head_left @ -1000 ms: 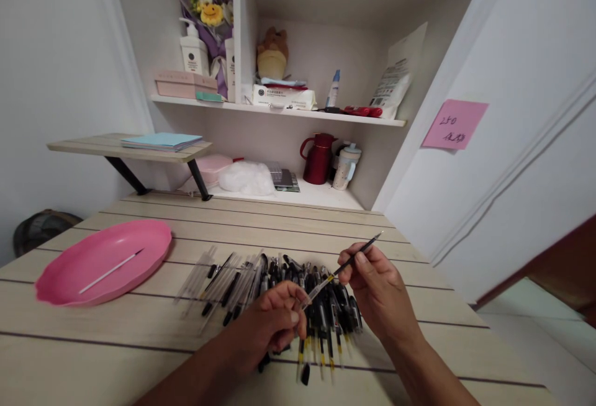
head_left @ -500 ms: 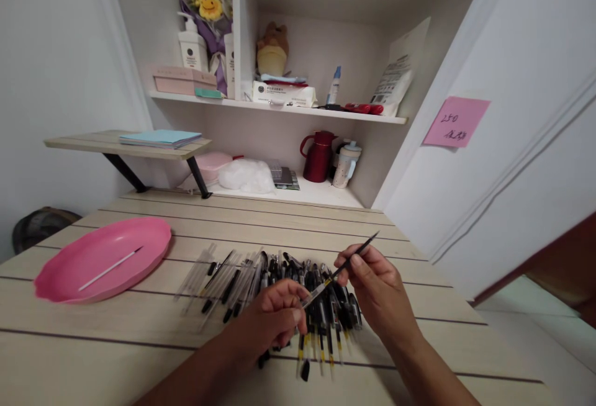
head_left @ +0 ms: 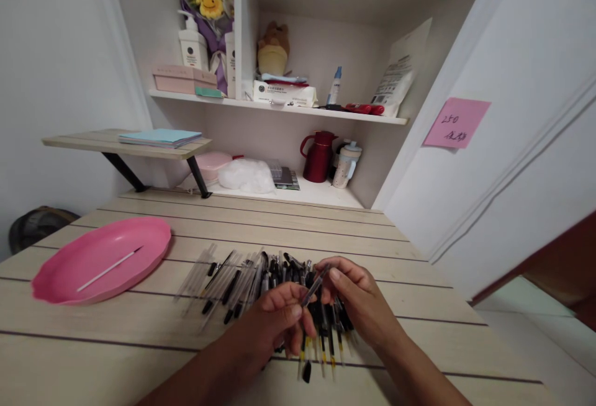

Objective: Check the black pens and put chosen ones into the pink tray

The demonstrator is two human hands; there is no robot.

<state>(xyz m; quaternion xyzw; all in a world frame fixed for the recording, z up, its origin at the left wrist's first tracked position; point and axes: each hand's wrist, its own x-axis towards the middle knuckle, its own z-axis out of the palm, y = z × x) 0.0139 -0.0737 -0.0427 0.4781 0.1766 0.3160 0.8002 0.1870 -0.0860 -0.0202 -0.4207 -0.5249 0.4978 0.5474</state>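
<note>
Right hand (head_left: 358, 294) closing in on left hand (head_left: 278, 317); black refill no longer projecting.
Left fingers are pinching a clear pen barrel (head_left: 312, 290) above the pen pile (head_left: 254, 272), pointing toward one o'clock; right fingers are now gripping its upper end. The refill is presumably sitting inside, suggesting insertion is nearing completion. The pink tray (head_left: 60, 272) is lying toward nine o'clock.

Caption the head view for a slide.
Left hand and right hand hold a clear tube over scattered pen parts, pink tray at left.
</note>
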